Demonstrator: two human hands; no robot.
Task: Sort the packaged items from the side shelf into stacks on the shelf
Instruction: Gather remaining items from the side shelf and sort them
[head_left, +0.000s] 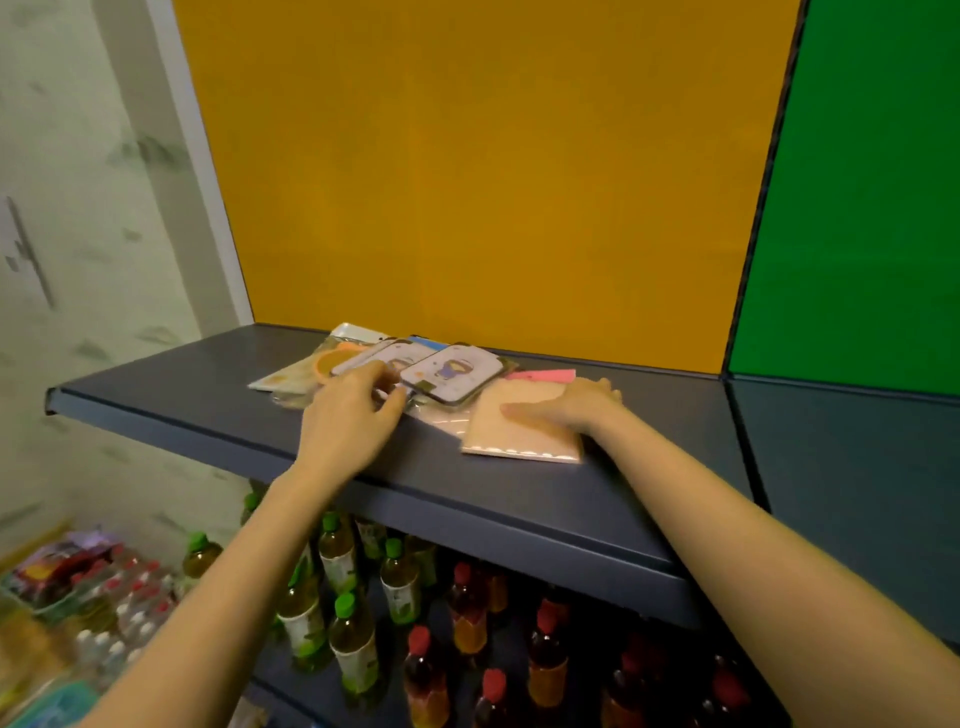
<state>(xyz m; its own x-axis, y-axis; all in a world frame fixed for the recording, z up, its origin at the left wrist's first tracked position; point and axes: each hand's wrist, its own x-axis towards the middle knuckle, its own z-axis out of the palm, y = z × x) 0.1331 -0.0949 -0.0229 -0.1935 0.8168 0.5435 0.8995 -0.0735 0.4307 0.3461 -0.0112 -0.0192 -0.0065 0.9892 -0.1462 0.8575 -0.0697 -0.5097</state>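
A loose pile of flat packaged items lies on the dark grey shelf (171, 384). It includes two white cartoon-printed packs (451, 373), a pack with an orange ring (332, 361) at the left, and a pink card (545, 374) at the back. A pale pink flat packet (514, 431) lies at the right near the front edge. My left hand (353, 415) rests on the pile, fingertips pinching the edge of a clear-wrapped pack. Lying flat across the pale pink packet is my right hand (566, 408), with the thumb along the packet's top.
An orange back panel (488, 171) and a green panel (857, 197) stand behind the shelf. Below it are green-capped bottles (343, 613) and red-capped bottles (467, 613). At the lower left are more packed goods (67, 571). The wall is at the left.
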